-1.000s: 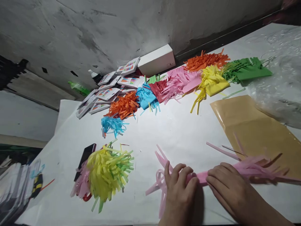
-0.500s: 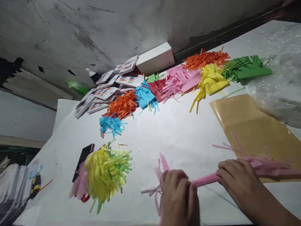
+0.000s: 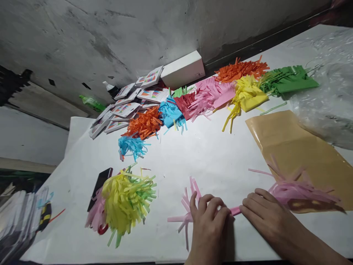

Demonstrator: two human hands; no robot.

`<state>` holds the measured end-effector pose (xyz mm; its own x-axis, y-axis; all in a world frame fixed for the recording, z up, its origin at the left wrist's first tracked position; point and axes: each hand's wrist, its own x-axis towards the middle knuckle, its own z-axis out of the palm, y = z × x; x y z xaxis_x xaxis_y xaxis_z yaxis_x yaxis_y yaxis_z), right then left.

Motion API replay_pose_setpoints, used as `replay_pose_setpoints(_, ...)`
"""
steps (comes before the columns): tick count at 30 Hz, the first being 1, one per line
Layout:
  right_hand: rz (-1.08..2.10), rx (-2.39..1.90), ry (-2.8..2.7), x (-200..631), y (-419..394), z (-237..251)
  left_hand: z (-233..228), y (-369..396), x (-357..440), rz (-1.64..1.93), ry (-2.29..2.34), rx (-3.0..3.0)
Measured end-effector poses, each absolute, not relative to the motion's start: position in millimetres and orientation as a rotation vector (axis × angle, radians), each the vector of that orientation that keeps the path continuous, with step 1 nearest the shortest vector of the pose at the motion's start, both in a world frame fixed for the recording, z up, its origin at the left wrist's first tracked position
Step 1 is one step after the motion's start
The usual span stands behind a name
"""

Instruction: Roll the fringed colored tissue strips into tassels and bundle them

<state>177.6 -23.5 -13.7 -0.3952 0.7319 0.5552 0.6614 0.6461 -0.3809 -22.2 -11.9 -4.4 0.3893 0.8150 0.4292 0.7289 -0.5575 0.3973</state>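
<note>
Head view: we find the left hand (image 3: 209, 221) and right hand (image 3: 266, 213) low on the white-covered worktop (image 3: 209, 154), both pressing a rolled pink fringed paper strip (image 3: 235, 210) that lies between them near the front edge. The left fingers (image 3: 205, 202) are curled down over the roll's left end, where loose fringes fan out; the right fingers (image 3: 253, 206) lie flat and together on the roll, its long fringes trailing onto the tan sheet (image 3: 298, 147). Half a second ago the strip was lifted and pulled taut between the hands; it now rests on the worktop with the hands closer together, which we judge as rolling resumed. A yellow-green tassel (image 3: 127, 200) lies to the left, with cut fringe piles (image 3: 209, 95) beyond.
</note>
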Motion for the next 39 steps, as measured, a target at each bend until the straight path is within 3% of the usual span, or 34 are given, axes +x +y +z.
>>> replay_pose_setpoints(8, 0.105, -1.069, -2.142, 158.7, -23.4, -14.1, -1.7, -6.8, -22.7, 0.903, 1.206, 2.66)
replay_pose_setpoints(14, 0.215, -1.069, -2.138, 191.8, -34.4, -23.6, -11.5, -7.6, -20.6, 1.023, 1.206, 2.487)
replay_pose_setpoints(28, 0.05, -1.601, -1.868, 192.9, -44.5, -20.7, -5.2, -14.9, -11.6, 0.732, 1.519, 2.43)
replay_pose_setpoints(34, 0.113, -1.292, -2.085, 189.8, -44.7, -26.8, -5.9, -9.7, -9.5, 0.883, 1.152, 2.785)
replay_pose_setpoints(39, -0.07, -1.213, -2.201, 181.0, -35.3, -26.8, 0.9, -2.5, -9.7, 0.544, 1.039, 2.876)
